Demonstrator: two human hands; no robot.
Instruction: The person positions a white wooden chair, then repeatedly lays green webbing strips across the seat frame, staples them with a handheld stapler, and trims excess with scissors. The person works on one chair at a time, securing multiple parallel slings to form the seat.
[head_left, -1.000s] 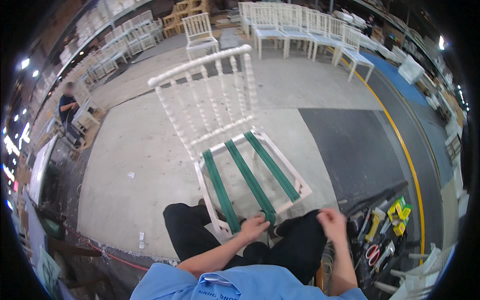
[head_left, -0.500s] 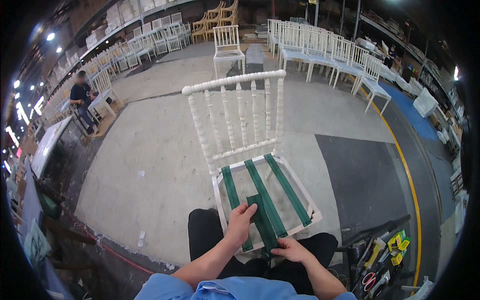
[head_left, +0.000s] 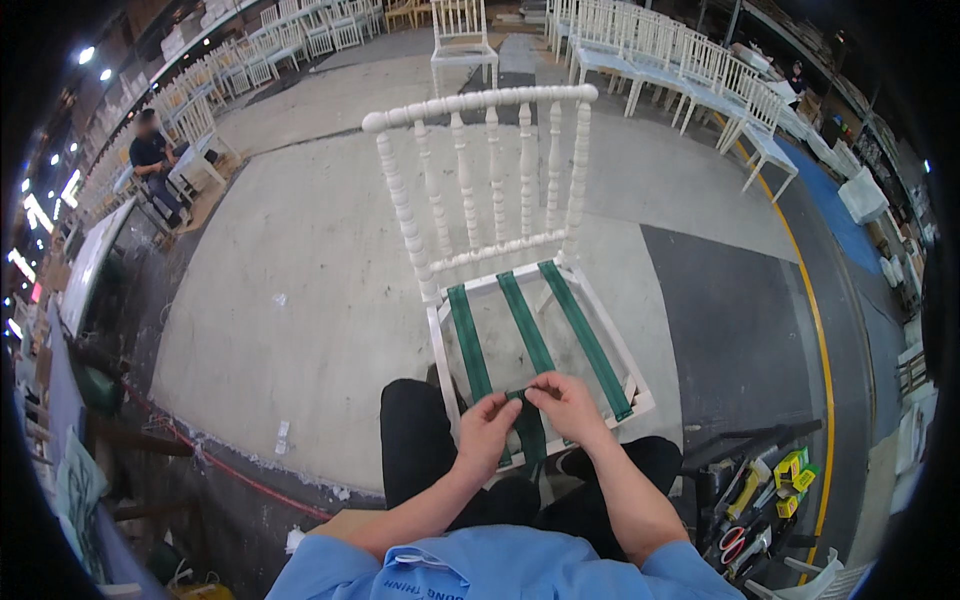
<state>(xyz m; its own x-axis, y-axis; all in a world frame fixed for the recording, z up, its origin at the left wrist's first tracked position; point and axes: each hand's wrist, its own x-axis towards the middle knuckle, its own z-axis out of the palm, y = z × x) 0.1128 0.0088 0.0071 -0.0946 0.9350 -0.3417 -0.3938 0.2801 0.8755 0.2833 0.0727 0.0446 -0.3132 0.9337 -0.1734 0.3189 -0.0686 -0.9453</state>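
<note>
A white chair frame with a turned-spindle back [head_left: 480,103] stands in front of me, its seat [head_left: 445,365] open. Three green webbing straps run front to back across it: a left strap [head_left: 465,335], a middle strap [head_left: 525,325] and a right strap [head_left: 585,340]. Over the front of the seat, my left hand [head_left: 485,435] and my right hand [head_left: 568,408] pinch the upper end of a loose green webbing strap [head_left: 530,432] between thumbs and fingers. The strap hangs toward my lap, where its lower end is hard to make out.
At my right lie hand tools, red-handled scissors [head_left: 732,545] and small yellow boxes [head_left: 792,465]. Another white chair [head_left: 462,52] stands ahead, with chair rows [head_left: 660,60] behind to the right. A seated person [head_left: 150,160] works at a chair on the left.
My right hand has left the strap's lower part and come up beside my left hand at its upper end. The chair sits higher in the picture as the view shifts.
</note>
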